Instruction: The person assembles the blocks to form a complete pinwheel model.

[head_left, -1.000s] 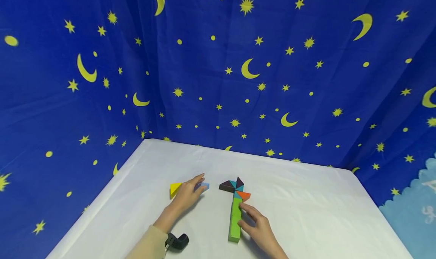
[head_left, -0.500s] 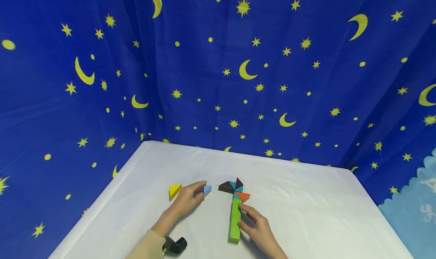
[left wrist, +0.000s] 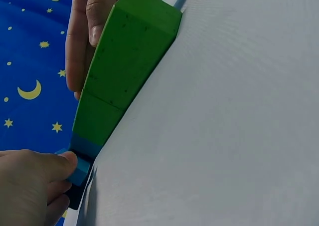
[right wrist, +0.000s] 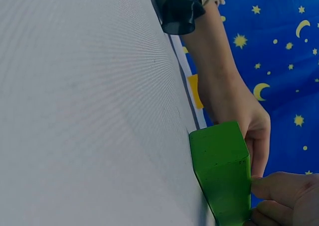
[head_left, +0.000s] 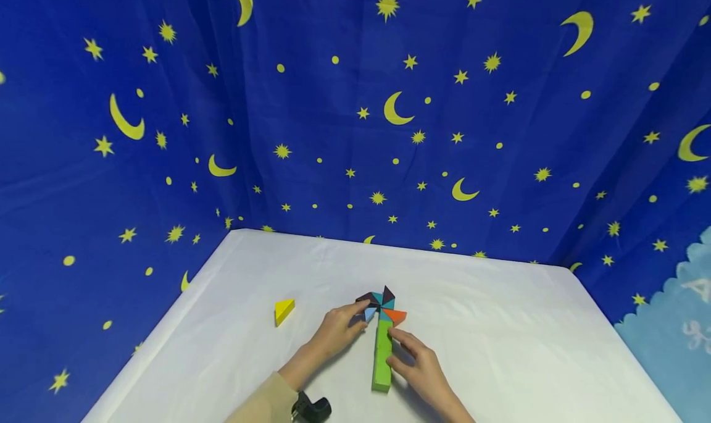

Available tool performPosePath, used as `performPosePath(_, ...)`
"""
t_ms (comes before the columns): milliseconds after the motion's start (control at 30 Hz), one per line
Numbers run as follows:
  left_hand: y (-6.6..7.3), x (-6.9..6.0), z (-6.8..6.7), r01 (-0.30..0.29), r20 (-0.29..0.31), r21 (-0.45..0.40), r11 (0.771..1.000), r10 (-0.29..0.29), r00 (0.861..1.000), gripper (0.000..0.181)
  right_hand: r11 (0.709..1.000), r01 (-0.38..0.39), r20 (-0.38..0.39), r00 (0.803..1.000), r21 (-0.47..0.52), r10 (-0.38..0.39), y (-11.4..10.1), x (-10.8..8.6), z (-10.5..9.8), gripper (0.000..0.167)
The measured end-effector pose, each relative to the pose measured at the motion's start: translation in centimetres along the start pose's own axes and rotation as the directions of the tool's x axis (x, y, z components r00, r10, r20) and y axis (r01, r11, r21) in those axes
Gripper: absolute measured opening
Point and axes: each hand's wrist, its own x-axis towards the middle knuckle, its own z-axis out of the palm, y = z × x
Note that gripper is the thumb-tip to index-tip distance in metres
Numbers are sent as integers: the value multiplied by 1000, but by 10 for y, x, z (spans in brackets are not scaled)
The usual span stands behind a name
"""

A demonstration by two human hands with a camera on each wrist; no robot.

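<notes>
In the head view my left hand (head_left: 333, 331) pinches a light blue triangular block (head_left: 369, 314) between thumb and fingers, at the left of a pinwheel-shaped layout. That layout has dark brown triangular blocks (head_left: 388, 295), teal pieces at its centre and an orange triangular block (head_left: 396, 316) on the right. Below it, a row of green blocks (head_left: 382, 358) runs toward me like a stem. My right hand (head_left: 424, 370) rests its thumb and fingertips along the stem's right side. The left wrist view shows the held block (left wrist: 79, 172) close against the layout.
A yellow triangular block (head_left: 284, 312) lies apart on the white table (head_left: 500, 349), to the left. A black camera mount (head_left: 312, 409) sits on my left wrist. Blue curtains (head_left: 333, 102) with moons and stars stand behind the table and on both sides.
My left hand has carried the light blue block rightward, from near the yellow block to the pinwheel layout. The right hand has stayed at the green blocks.
</notes>
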Motion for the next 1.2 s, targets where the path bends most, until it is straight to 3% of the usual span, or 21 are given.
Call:
performPosePath(233, 0, -1, 3, -5, -4, 57, 998, 5, 1000, 51, 999, -30, 3, 1000, -24, 30, -13, 0, -2, 51)
performPosePath(367, 0, -2, 2, 2, -81, 55, 998, 3, 997, 53, 1000, -12, 1, 1000, -17, 12, -34, -3, -5, 48)
performPosePath(533, 1, -4, 3, -51, -160, 28, 998, 55, 986, 44, 999, -8, 5, 1000, -32, 8, -49, -6, -7, 46)
performPosePath(733, -1, 1, 9, -122, -163, 35, 992, 126, 979, 38, 1000, 2, -16, 1000, -24, -3, -30, -3, -4, 48)
performPosePath(933, -2, 4, 13, -123, -156, 48, 991, 129, 979, 39, 1000, -21, -9, 1000, -10, 21, -1, 0, 1, 53)
performPosePath(1200, -2, 9, 14, -123, -155, 33, 992, 127, 980, 40, 1000, -19, -14, 1000, -6, 19, -18, -2, -2, 49)
